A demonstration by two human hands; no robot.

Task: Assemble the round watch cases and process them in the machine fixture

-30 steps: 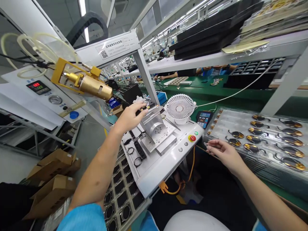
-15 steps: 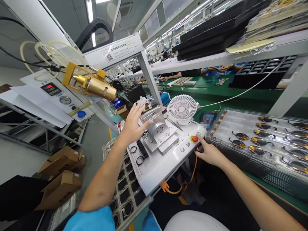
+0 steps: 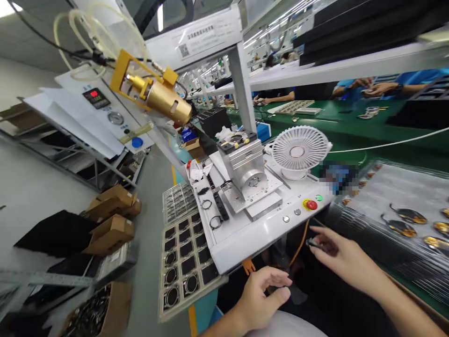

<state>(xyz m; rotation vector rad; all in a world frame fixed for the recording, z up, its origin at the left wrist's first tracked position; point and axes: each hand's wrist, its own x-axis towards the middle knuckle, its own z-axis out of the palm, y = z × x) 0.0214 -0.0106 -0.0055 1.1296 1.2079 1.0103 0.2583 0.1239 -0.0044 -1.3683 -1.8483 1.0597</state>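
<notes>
silver metal fixture [image 3: 245, 168], the landmark for all positions given below, with a dark ring-shaped holder [image 3: 236, 139] on its top. well to the fixture's front right, the right hand [image 3: 343, 255] has its fingers pinched on a small dark piece [image 3: 313, 243], partly hidden and too small to identify. directly in front of the fixture, and lower, the left hand [image 3: 261, 299] has its fingers slack and half curled, the thumb parted from them; an orange fitting [image 3: 249, 266] lies near it. above the fixture runs a white crossbar [image 3: 228, 22] bearing a label [image 3: 203, 40] with a qr code and a line of chinese characters, too blurred to read. up and to the fixture's left: a gold cylinder [image 3: 168, 104], tilted, and a display [image 3: 96, 97] whose red digits are smeared. to its right: a white fan [image 3: 298, 150]; front right, a green button [image 3: 319, 198] and a red button [image 3: 311, 205], the latter's yellow collar lettering illegible. behind it: a green counter [image 3: 345, 120]. front left: a tray [image 3: 162, 262] of dark squares and rings.
</notes>
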